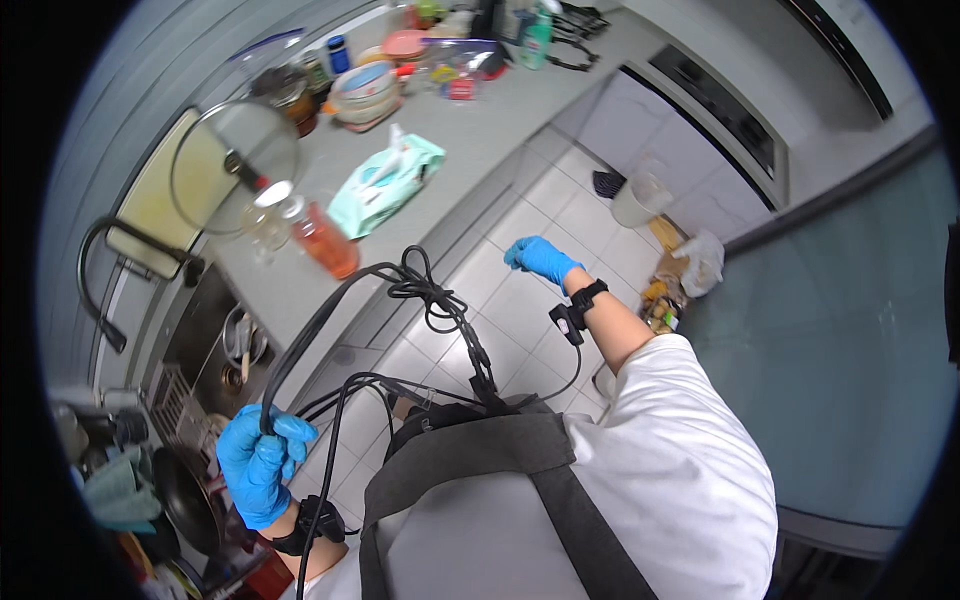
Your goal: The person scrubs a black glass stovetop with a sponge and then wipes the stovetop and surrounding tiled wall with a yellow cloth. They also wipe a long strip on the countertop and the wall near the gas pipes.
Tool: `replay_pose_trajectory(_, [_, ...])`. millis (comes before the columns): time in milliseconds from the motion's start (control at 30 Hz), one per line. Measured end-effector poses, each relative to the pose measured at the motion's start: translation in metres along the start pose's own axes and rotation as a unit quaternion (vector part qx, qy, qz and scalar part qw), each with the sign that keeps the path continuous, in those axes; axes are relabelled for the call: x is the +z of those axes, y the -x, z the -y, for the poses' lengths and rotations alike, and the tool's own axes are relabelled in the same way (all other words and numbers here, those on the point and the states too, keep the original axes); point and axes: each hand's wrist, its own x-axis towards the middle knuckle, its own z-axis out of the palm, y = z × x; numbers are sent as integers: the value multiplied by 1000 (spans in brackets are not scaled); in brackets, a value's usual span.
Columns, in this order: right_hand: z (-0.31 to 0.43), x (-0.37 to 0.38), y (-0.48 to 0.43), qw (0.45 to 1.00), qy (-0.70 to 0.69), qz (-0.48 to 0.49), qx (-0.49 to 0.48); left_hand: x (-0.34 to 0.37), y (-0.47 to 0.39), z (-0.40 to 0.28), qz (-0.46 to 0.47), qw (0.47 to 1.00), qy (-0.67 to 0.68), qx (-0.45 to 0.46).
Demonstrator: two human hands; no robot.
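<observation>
My left hand [259, 465], in a blue glove, is shut on a black cable [319, 319] in front of the sink. The cable arcs over to a knotted bundle [431, 292] near my waist. My right hand [541, 259], also gloved in blue, hangs in the air above the white tiled floor [517, 307]. Its fingers are bent, and their inner side is hidden. Nearest to it on the counter lies a mint-green pack of wet wipes [386, 184] with a wipe sticking out. A bottle of orange-red liquid [324, 238] stands nearer the sink.
A glass lid [217, 180] leans by the cutting board [142, 206]. A black faucet [135, 229] arches over the sink [199, 330]. Stacked bowls [365, 94] and a green spray bottle [537, 41] line the counter. A bin [637, 201] and bags [701, 259] stand on the floor.
</observation>
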Motion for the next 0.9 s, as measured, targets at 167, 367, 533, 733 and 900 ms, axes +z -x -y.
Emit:
replay_pose_trajectory(167, [-41, -65, 17, 996, 22, -88, 0, 64, -46, -3, 84, 996, 28, -9])
replay_pose_trajectory(367, [-57, -111, 8, 977, 184, -106, -9, 130, -109, 2, 171, 983, -12, -71])
replay_pose_trajectory(533, [-23, -130, -33, 972, 198, -125, -3, 142, -149, 6, 195, 977, -6, -82])
replay_pose_trajectory(733, [26, -146, -105, 976, 197, -75, -45, 128, -203, 24, 181, 981, 25, -67])
replay_pose_trajectory(900, [45, -152, -151, 975, 177, -71, -115, 133, -250, 29, 185, 979, 19, -85])
